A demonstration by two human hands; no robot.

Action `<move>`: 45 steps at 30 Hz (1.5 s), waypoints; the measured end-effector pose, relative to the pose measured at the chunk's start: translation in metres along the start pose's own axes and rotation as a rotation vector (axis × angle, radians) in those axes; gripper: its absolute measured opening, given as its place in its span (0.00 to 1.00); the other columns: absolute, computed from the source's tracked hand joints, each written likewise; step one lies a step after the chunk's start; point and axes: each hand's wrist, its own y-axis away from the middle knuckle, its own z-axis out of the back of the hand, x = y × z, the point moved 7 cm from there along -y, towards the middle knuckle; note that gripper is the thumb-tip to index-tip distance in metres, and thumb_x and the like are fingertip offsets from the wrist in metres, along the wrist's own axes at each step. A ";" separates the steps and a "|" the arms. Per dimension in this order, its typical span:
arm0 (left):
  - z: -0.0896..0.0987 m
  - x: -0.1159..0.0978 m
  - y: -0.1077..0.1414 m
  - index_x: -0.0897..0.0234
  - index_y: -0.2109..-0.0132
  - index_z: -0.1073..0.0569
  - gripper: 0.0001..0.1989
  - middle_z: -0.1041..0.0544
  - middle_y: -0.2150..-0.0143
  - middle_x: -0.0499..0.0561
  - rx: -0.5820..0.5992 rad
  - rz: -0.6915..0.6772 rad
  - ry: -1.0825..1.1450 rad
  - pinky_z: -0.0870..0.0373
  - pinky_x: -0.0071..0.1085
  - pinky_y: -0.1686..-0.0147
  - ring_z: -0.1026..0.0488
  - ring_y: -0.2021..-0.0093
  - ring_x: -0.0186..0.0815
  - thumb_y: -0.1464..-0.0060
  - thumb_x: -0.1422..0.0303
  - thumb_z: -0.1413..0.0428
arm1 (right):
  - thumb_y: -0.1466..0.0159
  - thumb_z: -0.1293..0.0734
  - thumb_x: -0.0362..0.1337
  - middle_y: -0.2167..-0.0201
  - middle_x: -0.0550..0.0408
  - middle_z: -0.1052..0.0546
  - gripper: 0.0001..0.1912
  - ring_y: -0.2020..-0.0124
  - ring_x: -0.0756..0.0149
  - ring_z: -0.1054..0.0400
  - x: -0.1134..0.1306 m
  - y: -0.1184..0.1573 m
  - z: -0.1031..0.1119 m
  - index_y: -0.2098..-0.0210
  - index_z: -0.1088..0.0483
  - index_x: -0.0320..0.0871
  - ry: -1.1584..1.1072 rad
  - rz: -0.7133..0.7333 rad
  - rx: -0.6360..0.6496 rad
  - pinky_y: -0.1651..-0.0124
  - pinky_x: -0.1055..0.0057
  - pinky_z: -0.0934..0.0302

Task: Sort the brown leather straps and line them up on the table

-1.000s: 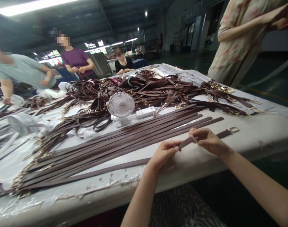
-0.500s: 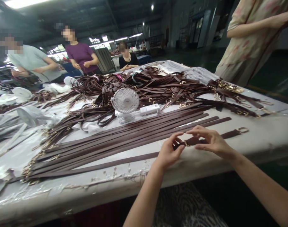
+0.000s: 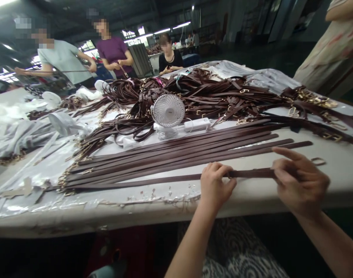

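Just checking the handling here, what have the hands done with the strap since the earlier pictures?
The right hand has moved rightward along the dark brown leather strap, toward its gold buckle, spreading wider from the left hand, which stays on the strap. The stacked brown straps and white clip-on fan stayed as they were.

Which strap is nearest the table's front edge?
The brown strap held by the left hand and right hand; it lies in front of the row of other brown straps.
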 end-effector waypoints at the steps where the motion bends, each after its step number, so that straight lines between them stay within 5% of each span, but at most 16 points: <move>1: 0.005 0.005 0.002 0.56 0.57 0.19 0.09 0.23 0.60 0.51 -0.029 0.037 0.026 0.31 0.38 0.51 0.28 0.55 0.40 0.47 0.67 0.35 | 0.37 0.30 0.50 0.73 0.53 0.32 0.26 0.73 0.61 0.39 -0.004 -0.001 -0.006 0.41 0.28 0.50 -0.141 -0.033 0.015 0.73 0.64 0.43; 4: 0.014 0.021 0.008 0.56 0.55 0.17 0.11 0.26 0.58 0.52 -0.117 0.174 0.204 0.27 0.34 0.57 0.28 0.58 0.37 0.48 0.67 0.34 | 0.35 0.37 0.60 0.56 0.47 0.26 0.31 0.54 0.51 0.32 -0.033 -0.004 -0.031 0.40 0.29 0.50 -0.332 -0.168 0.107 0.53 0.57 0.34; 8: 0.009 0.042 0.010 0.58 0.53 0.17 0.13 0.27 0.57 0.52 -0.158 0.339 0.478 0.26 0.27 0.67 0.28 0.66 0.30 0.46 0.65 0.36 | 0.34 0.35 0.52 0.49 0.50 0.23 0.21 0.44 0.49 0.33 -0.074 0.000 -0.068 0.46 0.26 0.52 0.081 -0.234 0.361 0.38 0.51 0.43; 11: 0.010 0.057 0.013 0.62 0.53 0.17 0.16 0.24 0.58 0.54 -0.238 0.405 0.609 0.25 0.27 0.65 0.25 0.63 0.33 0.44 0.58 0.37 | 0.35 0.35 0.52 0.54 0.50 0.21 0.18 0.49 0.50 0.31 -0.086 -0.001 -0.086 0.55 0.23 0.49 0.265 -0.199 0.473 0.42 0.53 0.40; 16: 0.012 0.078 0.018 0.66 0.60 0.17 0.19 0.18 0.57 0.57 -0.359 0.484 0.771 0.24 0.30 0.59 0.22 0.60 0.37 0.45 0.53 0.38 | 0.37 0.35 0.53 0.64 0.52 0.23 0.17 0.59 0.53 0.29 -0.091 -0.007 -0.094 0.62 0.23 0.48 0.355 -0.246 0.442 0.49 0.56 0.39; 23: 0.008 0.082 0.022 0.68 0.57 0.19 0.20 0.17 0.67 0.54 -0.435 0.579 0.912 0.23 0.27 0.63 0.20 0.67 0.34 0.44 0.54 0.38 | 0.40 0.34 0.51 0.66 0.53 0.23 0.15 0.60 0.56 0.30 -0.088 -0.005 -0.096 0.64 0.23 0.48 0.355 -0.224 0.372 0.52 0.60 0.39; 31: 0.007 0.076 0.022 0.68 0.55 0.18 0.19 0.16 0.65 0.55 -0.336 0.528 0.802 0.21 0.30 0.59 0.19 0.64 0.36 0.44 0.55 0.38 | 0.41 0.34 0.49 0.66 0.55 0.22 0.13 0.61 0.58 0.30 -0.084 -0.005 -0.096 0.68 0.24 0.48 0.384 -0.221 0.319 0.55 0.62 0.40; 45: 0.014 0.073 0.024 0.67 0.57 0.17 0.19 0.16 0.67 0.55 -0.366 0.509 0.710 0.22 0.29 0.62 0.19 0.67 0.36 0.43 0.55 0.39 | 0.42 0.34 0.50 0.70 0.55 0.24 0.14 0.65 0.59 0.32 -0.083 -0.005 -0.095 0.72 0.27 0.46 0.341 -0.230 0.298 0.59 0.63 0.41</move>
